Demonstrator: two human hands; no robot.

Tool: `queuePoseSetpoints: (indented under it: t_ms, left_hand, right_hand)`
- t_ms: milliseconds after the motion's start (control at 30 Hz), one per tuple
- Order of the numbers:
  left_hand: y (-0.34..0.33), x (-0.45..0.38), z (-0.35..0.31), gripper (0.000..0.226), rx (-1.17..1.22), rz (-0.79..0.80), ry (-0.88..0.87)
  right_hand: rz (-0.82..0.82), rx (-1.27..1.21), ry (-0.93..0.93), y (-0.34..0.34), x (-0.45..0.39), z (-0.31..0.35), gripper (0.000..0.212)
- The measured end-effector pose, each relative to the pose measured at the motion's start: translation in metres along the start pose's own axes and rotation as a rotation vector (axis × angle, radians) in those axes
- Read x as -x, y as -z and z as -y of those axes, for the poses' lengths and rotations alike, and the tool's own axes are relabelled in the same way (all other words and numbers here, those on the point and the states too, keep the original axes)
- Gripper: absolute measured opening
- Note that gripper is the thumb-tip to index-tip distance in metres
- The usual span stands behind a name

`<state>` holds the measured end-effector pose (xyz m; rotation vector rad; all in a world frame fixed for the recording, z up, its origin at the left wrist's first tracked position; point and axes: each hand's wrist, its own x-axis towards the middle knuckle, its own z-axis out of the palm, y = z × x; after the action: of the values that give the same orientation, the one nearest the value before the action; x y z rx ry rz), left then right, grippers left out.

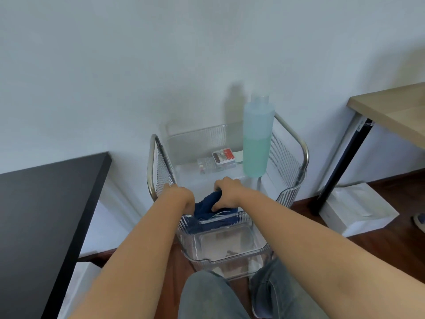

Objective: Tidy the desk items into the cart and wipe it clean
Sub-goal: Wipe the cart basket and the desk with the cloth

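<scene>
A clear plastic cart (288, 155) with chrome rails stands against the wall in front of me. A dark blue cloth (205, 207) lies bunched at the near edge of its top tray. My right hand (226, 193) is closed on the cloth from above. My left hand (182, 198) reaches in beside it, its fingers hidden behind the cloth and the tray wall. A tall bottle of pale green liquid (256, 143) stands upright at the tray's right. A small red and white box (223, 156) and a clear case (207, 166) lie at the back.
A black desk (46, 203) fills the left side. A light wooden table (391, 111) with a black leg (342, 166) stands at the right. A white box (356, 210) sits on the wooden floor by that leg. My knees in jeans (211, 295) are below the cart.
</scene>
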<state>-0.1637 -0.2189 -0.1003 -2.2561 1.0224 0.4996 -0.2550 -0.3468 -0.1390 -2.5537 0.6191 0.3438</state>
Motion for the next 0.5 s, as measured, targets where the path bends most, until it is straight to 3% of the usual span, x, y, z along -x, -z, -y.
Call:
queuePoseSetpoints:
  t_ms: [67, 167, 333, 500]
  left_hand:
    - [0.000, -0.002, 0.000, 0.040, 0.073, 0.041, -0.044]
    - [0.000, -0.004, 0.001, 0.022, 0.167, 0.040, -0.095]
    - [0.002, 0.004, 0.005, 0.024, 0.402, -0.198, -0.077]
    - [0.010, 0.020, 0.007, 0.018, 0.545, -0.401, -0.038]
  right_hand:
    - [0.023, -0.072, 0.039, -0.001, 0.002, 0.001, 0.044]
    - [0.022, -0.250, 0.058, -0.004, 0.007, -0.001, 0.045]
    - [-0.129, -0.282, 0.040, 0.008, 0.015, -0.010, 0.024]
    - [-0.268, -0.270, -0.036, 0.015, 0.035, -0.017, 0.016]
